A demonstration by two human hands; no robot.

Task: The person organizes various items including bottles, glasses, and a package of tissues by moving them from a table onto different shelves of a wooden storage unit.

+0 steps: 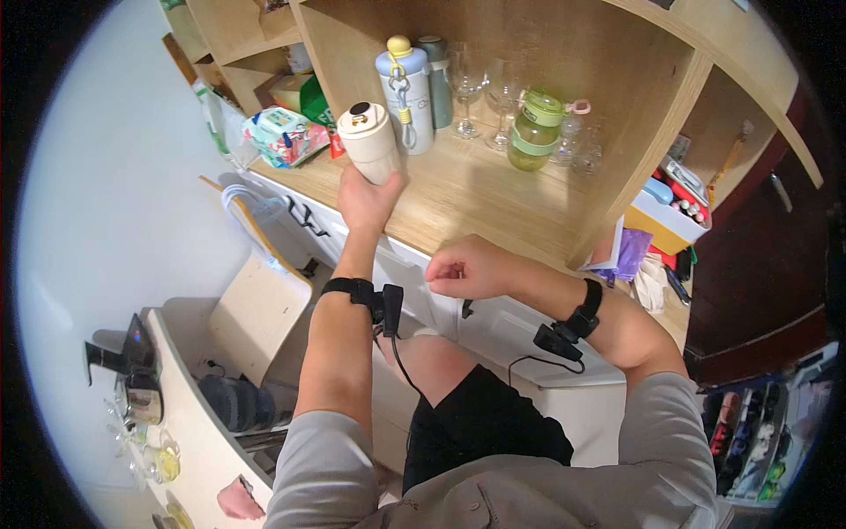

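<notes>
My left hand grips the lower part of a cream lidded tumbler, which stands tilted a little at the left of the wooden cabinet shelf. My right hand is loosely curled at the shelf's front edge, and no object shows in it. Just behind the tumbler is a white bottle with a blue lid, yellow knob and cord strap. A grey-green bottle and stemmed wine glasses stand farther back. A green bottle with a pink-ended strap stands right of the glasses.
A colourful wipes pack lies left of the tumbler. Beyond the cabinet's upright panel sit a yellow and white box of small items and a purple packet. A wooden chair stands lower left, beside a table.
</notes>
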